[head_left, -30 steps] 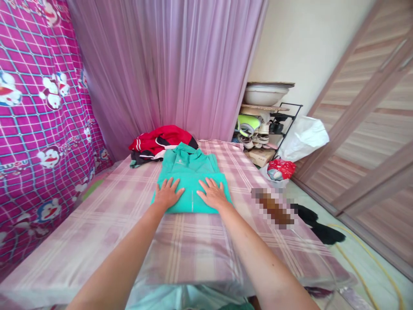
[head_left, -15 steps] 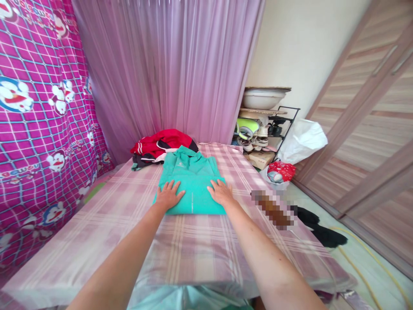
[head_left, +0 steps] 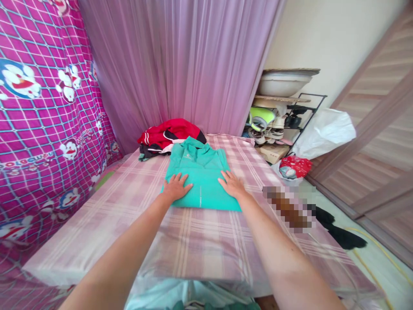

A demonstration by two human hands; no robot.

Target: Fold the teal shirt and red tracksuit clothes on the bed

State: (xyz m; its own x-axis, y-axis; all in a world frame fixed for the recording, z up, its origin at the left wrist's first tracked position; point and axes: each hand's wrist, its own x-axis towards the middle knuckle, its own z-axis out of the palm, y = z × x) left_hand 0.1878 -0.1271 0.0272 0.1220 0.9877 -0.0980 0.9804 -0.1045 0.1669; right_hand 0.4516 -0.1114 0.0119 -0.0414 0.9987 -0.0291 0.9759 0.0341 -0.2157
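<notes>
A teal collared shirt (head_left: 206, 172), folded into a flat rectangle, lies on the plaid bedspread (head_left: 193, 245) with its collar pointing away from me. Resting on its left side is my left hand (head_left: 176, 187), palm down and fingers spread. My right hand (head_left: 232, 185) lies flat on the shirt's right side, its fingers likewise apart. Neither hand grasps anything. A small logo and a line of white lettering show on the fabric.
Beyond the shirt to the left sits a heap of red and dark clothing (head_left: 172, 131). A purple curtain (head_left: 180, 64) hangs behind. On the right are a blurred-out brown object (head_left: 288, 211), a shoe rack (head_left: 306, 116), a white bag (head_left: 329, 133) and black cloth (head_left: 342, 232) on the floor.
The view has shifted slightly, so the scene sits a little farther right. Both hands remain flat on the folded shirt, which looks the same.
</notes>
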